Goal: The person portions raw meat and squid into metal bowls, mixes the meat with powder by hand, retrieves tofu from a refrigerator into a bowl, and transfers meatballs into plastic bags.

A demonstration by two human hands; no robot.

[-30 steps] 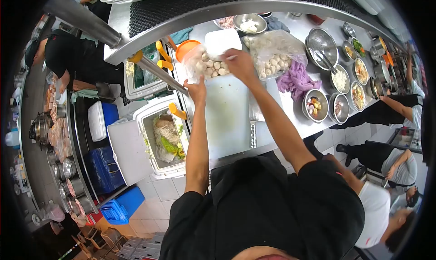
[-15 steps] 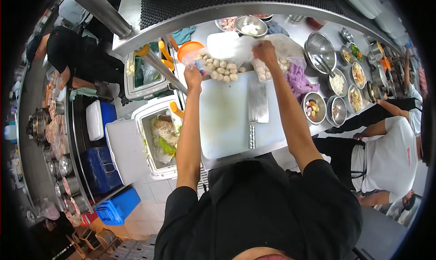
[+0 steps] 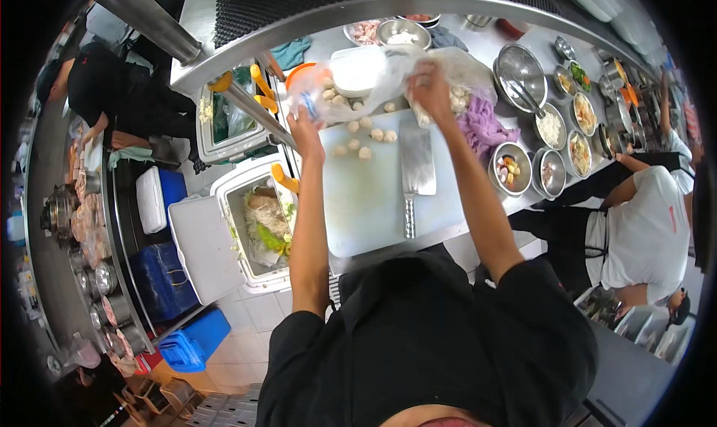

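My left hand (image 3: 306, 132) grips one end of a clear plastic bag (image 3: 394, 80), its fingers closed on the film. With fingers pinched, my right hand (image 3: 431, 91) holds the bag's other side. Several round pale balls (image 3: 377, 134), like fish balls or meatballs, lie loose on the white cutting board (image 3: 366, 203); others show around and through the film at its far edge. Between my forearms a cleaver (image 3: 418, 162) rests on the board, handle toward me. Another plastic bag of pale balls (image 3: 458, 97) sits just beyond my right hand.
A purple cloth (image 3: 484, 125) and several steel bowls of ingredients (image 3: 511, 192) stand to the right. A white container (image 3: 358, 69) sits behind the bag. An open cooler (image 3: 216, 195) of scraps is at left. A metal shelf (image 3: 358, 25) spans overhead. Co-workers stand on both sides.
The bag has been lifted and stretched between my hands. Several balls have spread from the clump onto the board toward me. My left hand has shifted slightly left and lower.
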